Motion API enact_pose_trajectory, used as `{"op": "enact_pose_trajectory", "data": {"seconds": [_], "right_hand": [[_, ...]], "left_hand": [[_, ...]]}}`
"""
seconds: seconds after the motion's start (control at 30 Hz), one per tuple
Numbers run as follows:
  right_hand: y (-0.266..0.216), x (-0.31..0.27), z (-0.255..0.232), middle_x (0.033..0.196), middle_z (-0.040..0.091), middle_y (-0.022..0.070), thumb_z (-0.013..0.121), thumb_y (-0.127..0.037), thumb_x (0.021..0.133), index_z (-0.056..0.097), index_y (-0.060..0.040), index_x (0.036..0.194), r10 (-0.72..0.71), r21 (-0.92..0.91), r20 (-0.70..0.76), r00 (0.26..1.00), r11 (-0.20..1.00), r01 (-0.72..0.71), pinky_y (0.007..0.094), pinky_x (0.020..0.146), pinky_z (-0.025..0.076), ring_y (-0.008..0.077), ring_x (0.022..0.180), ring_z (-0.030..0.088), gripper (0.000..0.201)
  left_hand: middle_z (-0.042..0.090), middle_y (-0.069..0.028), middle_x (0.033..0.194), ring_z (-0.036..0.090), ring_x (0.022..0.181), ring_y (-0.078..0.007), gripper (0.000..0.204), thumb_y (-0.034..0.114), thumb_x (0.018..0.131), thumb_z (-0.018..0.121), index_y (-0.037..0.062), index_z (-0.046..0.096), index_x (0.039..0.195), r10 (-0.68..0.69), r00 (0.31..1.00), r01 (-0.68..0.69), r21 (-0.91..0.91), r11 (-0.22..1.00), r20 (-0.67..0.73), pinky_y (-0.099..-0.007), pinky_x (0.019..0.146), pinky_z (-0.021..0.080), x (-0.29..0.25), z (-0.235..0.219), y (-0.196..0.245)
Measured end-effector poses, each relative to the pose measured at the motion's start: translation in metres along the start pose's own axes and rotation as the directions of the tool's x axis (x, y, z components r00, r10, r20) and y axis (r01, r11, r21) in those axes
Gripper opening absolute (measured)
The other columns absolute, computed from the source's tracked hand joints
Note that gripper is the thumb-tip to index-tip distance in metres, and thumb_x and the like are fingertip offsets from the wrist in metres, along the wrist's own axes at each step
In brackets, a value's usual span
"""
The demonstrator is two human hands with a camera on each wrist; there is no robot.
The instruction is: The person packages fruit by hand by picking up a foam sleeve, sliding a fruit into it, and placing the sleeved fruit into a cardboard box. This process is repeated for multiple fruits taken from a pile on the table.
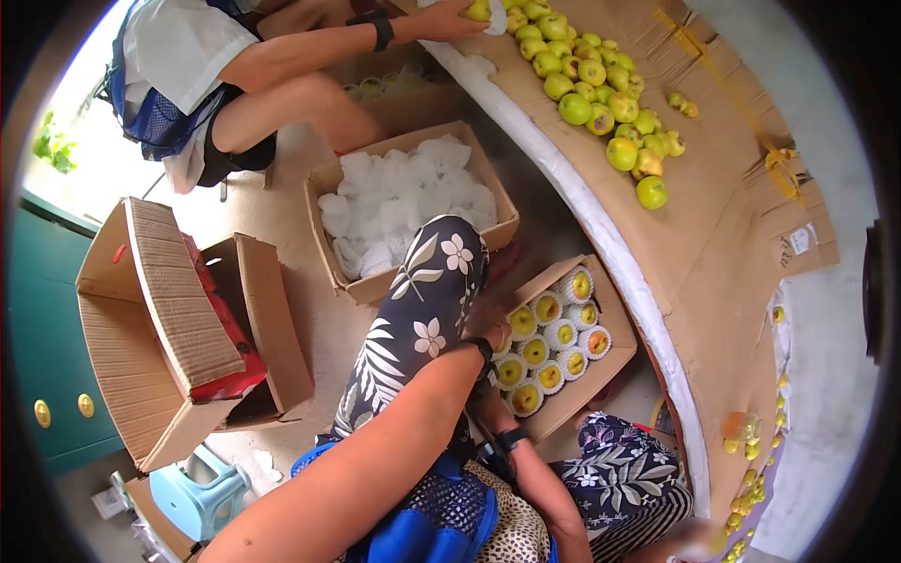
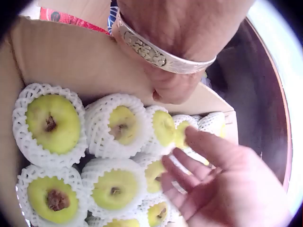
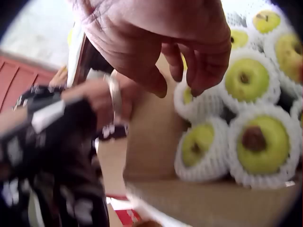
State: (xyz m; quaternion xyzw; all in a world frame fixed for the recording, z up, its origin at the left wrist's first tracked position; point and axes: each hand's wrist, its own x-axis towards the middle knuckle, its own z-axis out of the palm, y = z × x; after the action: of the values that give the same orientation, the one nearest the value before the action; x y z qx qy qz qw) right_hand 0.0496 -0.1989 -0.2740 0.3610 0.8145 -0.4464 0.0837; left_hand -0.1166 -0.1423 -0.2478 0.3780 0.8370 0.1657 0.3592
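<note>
1. A carton (image 1: pixel 615 352) of apples (image 2: pixel 53 124) is seen on the floor beside a curved bench (image 1: pixel 601 235); each apple is wrapped in a white foam net (image 2: pixel 102 137).
2. The left hand (image 2: pixel 177 82) is seen at the carton's near wall (image 2: pixel 85 66), a metal bangle (image 2: pixel 151 49) on its wrist; its fingers seem to lie on the wall's top edge, but whether they grip it cannot be told.
3. The right hand (image 2: pixel 222 184) is held over the netted apples at the carton's far end, fingers spread and nearly straight in the left wrist view, loosely bent in the right wrist view (image 3: pixel 189 42). Nothing is held in it; the fingertips (image 3: pixel 201 85) are just above an apple.
4. Loose green apples (image 1: pixel 601 84) are piled on the cardboard that covers the bench.
5. A second carton (image 1: pixel 324 188), filled with white nets (image 1: pixel 404 197), is set on the floor nearby.
6. An open carton (image 1: pixel 169 319) is seen lying tilted at the left.
7. Another person's hand (image 1: pixel 450 19) is laid on an apple at the bench's far end.
</note>
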Motion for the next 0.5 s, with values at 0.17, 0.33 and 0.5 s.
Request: {"op": "enact_pose_trajectory", "data": {"seconds": [0.17,0.33,0.5], "right_hand": [[-0.026,0.009,-0.023,0.105,0.054,0.0201,0.056,-0.015,0.076,0.049,-0.0005,0.108,-0.366,0.038,-0.007,0.931,0.930,0.366,0.0375,0.082,0.041,0.0329,0.100,0.051,0.036],[0.015,-0.004,-0.005,0.107,0.054,0.0154,0.055,-0.013,0.077,0.047,-0.0012,0.111,0.030,0.291,0.144,0.989,0.954,-0.071,0.0350,0.085,0.039,0.0275,0.101,0.050,0.036],[-0.047,-0.021,-0.032,0.109,0.054,0.0144,0.055,-0.015,0.079,0.049,-0.0032,0.111,-0.076,0.095,0.113,0.991,0.993,0.065,0.0346,0.086,0.039,0.0271,0.102,0.051,0.035]], "left_hand": [[0.059,-0.0175,0.100,0.056,0.095,-0.0313,0.026,0.012,0.071,0.055,0.0024,0.062,0.094,-0.008,0.959,-0.064,-0.242,0.968,-0.282,-0.0354,0.083,0.044,0.006,0.007,0.013],[0.058,-0.0200,0.100,0.056,0.097,-0.0324,0.026,0.008,0.072,0.053,0.0008,0.060,0.096,-0.031,0.976,-0.048,-0.354,0.934,-0.213,-0.0349,0.084,0.045,0.001,0.001,0.023],[0.058,-0.0202,0.100,0.056,0.096,-0.0322,0.026,0.007,0.073,0.051,0.0011,0.061,0.096,0.015,0.969,-0.080,-0.255,0.964,-0.247,-0.0347,0.082,0.046,-0.011,-0.012,0.029]]}}
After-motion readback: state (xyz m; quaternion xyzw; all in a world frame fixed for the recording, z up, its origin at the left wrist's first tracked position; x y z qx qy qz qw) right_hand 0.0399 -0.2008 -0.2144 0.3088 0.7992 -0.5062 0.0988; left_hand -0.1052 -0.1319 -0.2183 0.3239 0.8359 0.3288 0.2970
